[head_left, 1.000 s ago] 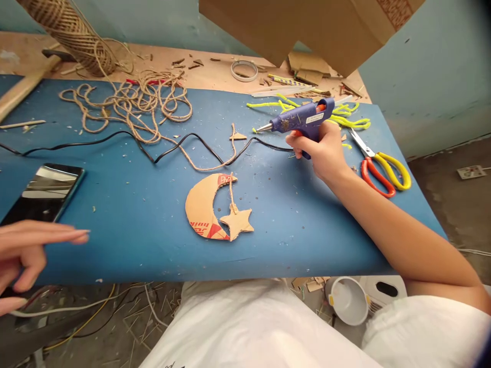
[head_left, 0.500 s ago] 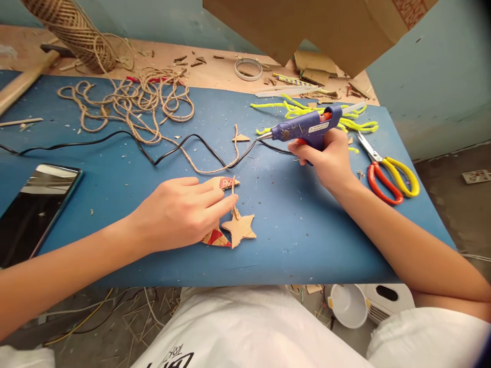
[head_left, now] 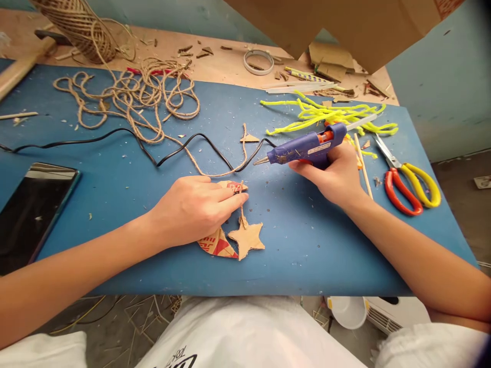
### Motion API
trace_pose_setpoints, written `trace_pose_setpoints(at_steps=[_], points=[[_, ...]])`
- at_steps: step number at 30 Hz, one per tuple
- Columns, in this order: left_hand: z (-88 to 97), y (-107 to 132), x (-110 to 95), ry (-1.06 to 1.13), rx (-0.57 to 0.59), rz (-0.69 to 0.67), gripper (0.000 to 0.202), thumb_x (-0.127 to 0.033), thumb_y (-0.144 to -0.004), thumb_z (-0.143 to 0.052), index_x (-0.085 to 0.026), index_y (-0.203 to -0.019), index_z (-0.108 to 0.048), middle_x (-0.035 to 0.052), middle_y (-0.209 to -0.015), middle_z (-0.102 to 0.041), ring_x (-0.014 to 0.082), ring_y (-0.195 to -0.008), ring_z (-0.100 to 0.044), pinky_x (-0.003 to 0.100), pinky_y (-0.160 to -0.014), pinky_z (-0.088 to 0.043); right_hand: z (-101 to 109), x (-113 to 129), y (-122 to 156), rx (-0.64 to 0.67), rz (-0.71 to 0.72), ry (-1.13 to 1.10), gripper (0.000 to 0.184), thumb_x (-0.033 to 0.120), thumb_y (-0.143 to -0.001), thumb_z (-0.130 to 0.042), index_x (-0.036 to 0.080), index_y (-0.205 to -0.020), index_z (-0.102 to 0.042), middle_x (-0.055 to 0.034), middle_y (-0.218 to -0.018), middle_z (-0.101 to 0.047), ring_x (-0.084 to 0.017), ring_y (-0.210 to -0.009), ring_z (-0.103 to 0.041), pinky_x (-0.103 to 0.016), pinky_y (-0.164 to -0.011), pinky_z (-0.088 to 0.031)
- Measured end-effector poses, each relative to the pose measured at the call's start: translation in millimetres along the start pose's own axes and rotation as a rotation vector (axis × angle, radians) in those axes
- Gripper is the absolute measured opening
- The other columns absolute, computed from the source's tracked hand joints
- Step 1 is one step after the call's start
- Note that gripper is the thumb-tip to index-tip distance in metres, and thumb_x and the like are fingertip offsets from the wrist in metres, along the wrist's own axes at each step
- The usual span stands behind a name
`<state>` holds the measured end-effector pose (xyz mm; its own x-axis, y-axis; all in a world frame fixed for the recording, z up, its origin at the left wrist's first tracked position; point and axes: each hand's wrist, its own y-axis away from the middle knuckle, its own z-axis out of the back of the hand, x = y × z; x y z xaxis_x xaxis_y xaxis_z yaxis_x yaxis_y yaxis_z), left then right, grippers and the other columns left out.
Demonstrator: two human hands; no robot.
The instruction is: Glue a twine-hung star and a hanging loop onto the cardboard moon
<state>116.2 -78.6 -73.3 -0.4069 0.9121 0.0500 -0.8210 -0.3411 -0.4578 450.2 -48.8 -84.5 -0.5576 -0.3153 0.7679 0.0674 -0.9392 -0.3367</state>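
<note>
My left hand [head_left: 194,207] lies over a cardboard crescent moon [head_left: 216,243] on the blue table top [head_left: 115,204], its fingers pressed together against the twine [head_left: 242,197] near the crescent's upper tip. A cardboard star [head_left: 248,237] hangs from that twine just right of my fingertips. My right hand [head_left: 337,176] grips a blue glue gun [head_left: 307,148]. The gun's nozzle points left, a short way above and to the right of the crescent's tip.
A black cord [head_left: 126,140] runs across the table to the gun. Loose twine [head_left: 134,99] and a twine spool [head_left: 79,28] lie at the back left, a phone [head_left: 32,204] at the left edge. Yellow pipe cleaners [head_left: 330,113], red-yellow scissors [head_left: 408,179] and a tape roll [head_left: 258,61] sit right.
My left hand came in from the left edge and settled on the crescent, fingers on the twine. My right hand brought the glue gun down and left toward the crescent.
</note>
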Motion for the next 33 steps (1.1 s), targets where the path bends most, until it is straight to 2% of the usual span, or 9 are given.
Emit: trace_pose_setpoints(at_steps=[6,10,14,17,19,22,25,28,33], points=[[1.4,-3,-1,0.001,0.038,0.002,0.032,-0.006,-0.115,-0.055,-0.017,-0.107,-0.083,0.0013,-0.101,-0.092,0.0176,-0.072,-0.08,0.037,-0.063,-0.055,1,-8,-4,-0.007,-0.097,-0.159,0.047,0.055,-0.073,-0.107,0.028,-0.074,-0.068,0.0025,-0.064,-0.058,-0.018,-0.058,-0.049,-0.038,-0.057,-0.045],[0.4,-3,0,0.0,0.023,-0.001,0.032,-0.005,-0.116,-0.056,-0.019,-0.101,-0.081,0.0012,-0.106,-0.093,0.0164,-0.078,-0.082,0.035,-0.065,-0.053,13,-1,-6,-0.073,0.016,-0.146,0.043,0.056,-0.072,-0.108,0.03,-0.087,-0.077,-0.0003,-0.079,-0.07,-0.022,-0.072,-0.06,-0.043,-0.069,-0.057],[-1.3,-1,1,0.005,0.03,-0.002,0.031,-0.007,-0.116,-0.056,-0.02,-0.104,-0.081,0.0011,-0.112,-0.094,0.016,-0.073,-0.079,0.035,-0.066,-0.054,33,12,-13,0.199,0.17,0.021,0.023,0.044,-0.093,-0.095,0.036,-0.112,-0.085,-0.0029,-0.095,-0.077,-0.028,-0.091,-0.072,-0.05,-0.094,-0.063],[-1.0,-2,1,0.0,0.025,-0.003,0.031,-0.007,-0.116,-0.057,-0.02,-0.102,-0.081,0.0,-0.1,-0.091,0.0163,-0.069,-0.075,0.035,-0.064,-0.052,44,12,-22,0.374,0.196,0.052,0.039,0.049,-0.106,-0.079,0.044,-0.145,-0.08,-0.0045,-0.119,-0.082,-0.034,-0.116,-0.076,-0.055,-0.114,-0.061],[-0.5,-3,0,0.003,0.023,-0.003,0.031,-0.007,-0.117,-0.057,-0.019,-0.102,-0.082,-0.0001,-0.096,-0.09,0.0164,-0.069,-0.075,0.035,-0.063,-0.052,49,8,-27,0.448,0.259,0.056,0.043,0.053,-0.116,-0.063,0.044,-0.156,-0.076,-0.0055,-0.138,-0.082,-0.037,-0.129,-0.074,-0.058,-0.122,-0.056],[-0.3,-2,1,0.007,0.012,0.0,0.031,-0.009,-0.117,-0.057,-0.02,-0.103,-0.082,-0.0007,-0.102,-0.092,0.0155,-0.07,-0.076,0.034,-0.062,-0.053,53,1,-30,0.514,0.312,0.109,0.049,0.056,-0.121,-0.052,0.043,-0.164,-0.073,-0.0077,-0.147,-0.079,-0.038,-0.131,-0.072,-0.058,-0.122,-0.055],[-0.8,-2,1,0.001,0.003,0.002,0.033,-0.009,-0.117,-0.056,-0.021,-0.103,-0.083,-0.0016,-0.107,-0.094,0.0135,-0.071,-0.078,0.033,-0.063,-0.053,56,-6,-28,0.552,0.287,0.129,0.05,0.056,-0.119,-0.059,0.048,-0.167,-0.072,-0.0099,-0.136,-0.08,-0.037,-0.121,-0.073,-0.056,-0.113,-0.059],[-0.8,0,1,-0.01,0.016,0.003,0.034,-0.008,-0.118,-0.056,-0.022,-0.105,-0.084,-0.0014,-0.107,-0.094,0.0131,-0.077,-0.082,0.032,-0.063,-0.053,57,-16,-27,0.574,0.329,0.076,0.052,0.043,-0.116,-0.068,0.05,-0.168,-0.073,-0.0087,-0.127,-0.08,-0.032,-0.113,-0.074,-0.052,-0.106,-0.062],[0.0,1,0,0.007,0.0,0.012,0.031,-0.01,-0.119,-0.057,-0.021,-0.109,-0.085,-0.0007,-0.118,-0.095,0.0148,-0.09,-0.09,0.032,-0.066,-0.057,55,-34,-34,0.61,0.351,0.014,0.046,0.029,-0.107,-0.077,0.05,-0.146,-0.089,-0.0039,-0.122,-0.087,-0.029,-0.11,-0.078,-0.051,-0.104,-0.064]])
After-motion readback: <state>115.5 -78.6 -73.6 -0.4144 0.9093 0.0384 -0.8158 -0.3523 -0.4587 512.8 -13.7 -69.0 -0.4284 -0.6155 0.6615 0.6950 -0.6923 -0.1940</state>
